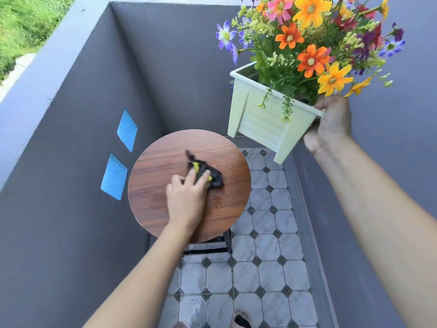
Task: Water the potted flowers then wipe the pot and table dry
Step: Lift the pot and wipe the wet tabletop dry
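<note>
Grey balcony walls (71, 162) fill left and top of frame; two blue squares (120, 152) on left wall, no writing legible anywhere. Tiled floor (267, 256) lower centre, w/ wet patches. Round wood table (153, 174) mid-frame, damp spot at its lower right. White square pot (257, 119) upper right, lifted clear of table, tilted, w/ mixed orange, pink, purple flowers (312, 36) in it. Right hand (328, 124) clenched on pot's right rim. Left hand (186, 197) pressing black-yellow cloth (208, 172) flat on tabletop, fingers over cloth's near edge.
</note>
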{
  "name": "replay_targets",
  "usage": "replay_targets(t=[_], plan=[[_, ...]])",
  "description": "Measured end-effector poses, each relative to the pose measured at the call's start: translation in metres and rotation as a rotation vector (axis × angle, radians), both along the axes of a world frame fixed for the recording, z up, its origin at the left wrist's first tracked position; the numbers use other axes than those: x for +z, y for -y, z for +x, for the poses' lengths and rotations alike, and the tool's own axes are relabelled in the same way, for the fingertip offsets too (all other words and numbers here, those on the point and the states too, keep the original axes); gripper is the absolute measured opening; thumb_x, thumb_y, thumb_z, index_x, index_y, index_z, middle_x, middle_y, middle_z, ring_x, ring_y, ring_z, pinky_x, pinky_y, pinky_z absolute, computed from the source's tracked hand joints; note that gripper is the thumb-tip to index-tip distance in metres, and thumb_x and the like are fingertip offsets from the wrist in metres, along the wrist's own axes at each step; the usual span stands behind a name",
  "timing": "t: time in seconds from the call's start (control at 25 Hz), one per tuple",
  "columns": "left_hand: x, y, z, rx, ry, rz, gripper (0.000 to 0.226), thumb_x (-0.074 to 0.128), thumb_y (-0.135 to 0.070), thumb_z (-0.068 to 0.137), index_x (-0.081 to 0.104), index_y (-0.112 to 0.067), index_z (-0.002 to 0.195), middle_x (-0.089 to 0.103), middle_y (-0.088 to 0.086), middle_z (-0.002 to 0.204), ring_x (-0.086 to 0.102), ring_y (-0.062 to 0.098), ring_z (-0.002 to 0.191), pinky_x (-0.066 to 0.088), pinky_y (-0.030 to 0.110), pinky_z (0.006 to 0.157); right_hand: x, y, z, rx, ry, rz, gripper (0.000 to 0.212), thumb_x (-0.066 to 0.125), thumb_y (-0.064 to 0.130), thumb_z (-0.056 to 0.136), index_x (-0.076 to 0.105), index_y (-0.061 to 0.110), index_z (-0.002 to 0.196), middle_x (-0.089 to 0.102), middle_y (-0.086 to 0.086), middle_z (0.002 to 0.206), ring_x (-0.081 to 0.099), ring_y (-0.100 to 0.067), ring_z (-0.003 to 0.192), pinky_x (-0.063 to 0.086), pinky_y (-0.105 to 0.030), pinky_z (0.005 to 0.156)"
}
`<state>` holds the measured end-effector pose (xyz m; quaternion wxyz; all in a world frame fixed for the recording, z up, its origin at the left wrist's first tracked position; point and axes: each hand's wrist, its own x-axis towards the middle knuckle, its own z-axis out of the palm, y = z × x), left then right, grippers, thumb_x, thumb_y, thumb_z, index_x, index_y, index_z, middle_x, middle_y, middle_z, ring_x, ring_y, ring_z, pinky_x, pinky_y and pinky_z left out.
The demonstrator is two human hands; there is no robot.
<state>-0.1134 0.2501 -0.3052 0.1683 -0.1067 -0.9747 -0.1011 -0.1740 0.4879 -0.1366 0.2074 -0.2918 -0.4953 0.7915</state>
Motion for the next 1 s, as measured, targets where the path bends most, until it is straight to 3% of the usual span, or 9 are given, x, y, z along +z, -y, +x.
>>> replay_targets(t=[0.12,0.24,0.36,0.48,0.56,0.72,0.88,1.0], plan=[[0.001,-0.039,0.044,-0.330,-0.013,0.002,0.031,0.073,-0.025,0.076,0.070,-0.030,0.107,0.068,0.001,0.119,0.052,0.027,0.068,0.040,0.031,0.056,0.001,0.000,0.002,-0.013,0.009,0.017,0.024,0.036,0.007,0.043,0.022,0.020,0.057,0.021,0.002,0.060,0.023,-0.015,0.055,0.024,-0.021,0.051],[-0.003,-0.013,0.060,-0.453,-0.003,-0.042,0.037,0.072,-0.021,0.077,0.067,-0.031,0.112,0.065,0.001,0.125,0.049,0.025,0.071,0.041,0.031,0.059,0.001,-0.001,0.007,-0.008,0.035,0.014,0.022,0.036,0.007,0.042,0.021,0.022,0.051,0.020,0.003,0.056,0.021,-0.015,0.052,0.023,-0.021,0.053],[-0.003,0.055,0.038,-0.248,0.030,-0.081,0.030,0.057,-0.032,0.084,0.070,-0.031,0.111,0.066,0.002,0.124,0.050,0.027,0.068,0.044,0.031,0.057,0.000,-0.003,0.011,-0.005,0.050,0.022,0.022,0.036,0.007,0.041,0.020,0.023,0.044,0.018,0.003,0.054,0.020,-0.016,0.052,0.021,-0.022,0.055],[-0.002,0.113,0.016,0.164,0.083,-0.003,0.043,0.040,-0.042,0.087,0.071,-0.024,0.112,0.068,0.006,0.119,0.044,0.031,0.068,0.047,0.040,0.058,-0.001,-0.004,0.015,-0.010,0.064,0.028,0.023,0.036,0.006,0.041,0.020,0.022,0.045,0.018,0.003,0.054,0.021,-0.016,0.051,0.022,-0.022,0.055],[-0.004,0.119,0.026,0.237,0.087,0.038,0.047,0.036,-0.044,0.088,0.069,-0.023,0.114,0.068,0.007,0.117,0.040,0.031,0.071,0.048,0.044,0.061,-0.002,-0.005,0.017,-0.010,0.065,0.016,0.023,0.036,0.007,0.042,0.019,0.022,0.047,0.019,0.002,0.055,0.022,-0.016,0.051,0.023,-0.022,0.054],[-0.007,0.074,0.084,-0.061,0.023,0.003,0.032,0.052,-0.031,0.086,0.070,-0.024,0.112,0.067,0.006,0.119,0.044,0.027,0.070,0.048,0.037,0.060,-0.002,-0.008,0.020,0.011,0.041,-0.006,0.022,0.036,0.007,0.041,0.021,0.022,0.046,0.021,0.005,0.049,0.022,-0.014,0.048,0.024,-0.019,0.052],[-0.003,0.015,0.095,-0.353,0.034,-0.012,0.034,0.068,-0.018,0.078,0.071,-0.027,0.110,0.067,0.003,0.121,0.047,0.025,0.068,0.044,0.032,0.055,0.001,-0.015,0.016,-0.008,0.021,-0.019,0.039,0.038,0.007,0.022,0.021,0.021,0.055,0.023,0.004,0.055,0.025,-0.014,0.049,0.028,-0.017,0.050],[-0.001,-0.022,0.066,-0.391,0.034,-0.038,0.027,0.064,-0.028,0.083,0.069,-0.031,0.110,0.067,-0.001,0.121,0.052,0.025,0.070,0.043,0.031,0.055,0.001,-0.020,0.015,-0.026,0.025,0.000,0.026,0.036,0.006,0.040,0.021,0.020,0.057,0.022,0.002,0.060,0.026,-0.014,0.052,0.028,-0.019,0.051]])
